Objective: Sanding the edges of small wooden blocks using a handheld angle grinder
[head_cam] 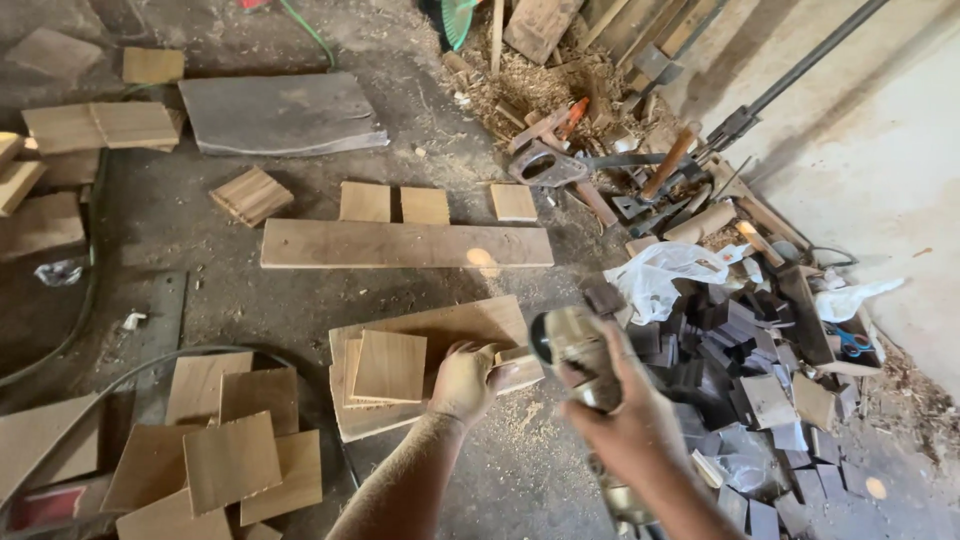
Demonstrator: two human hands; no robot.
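My left hand, dusty with sawdust, grips a small wooden block and holds it at the edge of a flat board on the floor. My right hand is closed around a dusty hand-held power tool, whose round head sits right against the block. Several square wooden tiles lie stacked on the board just left of my left hand.
A long plank lies further out with square tiles behind it. More tiles pile at the lower left. Dark offcuts, a white plastic bag and hand tools crowd the right. A cable curves across the floor.
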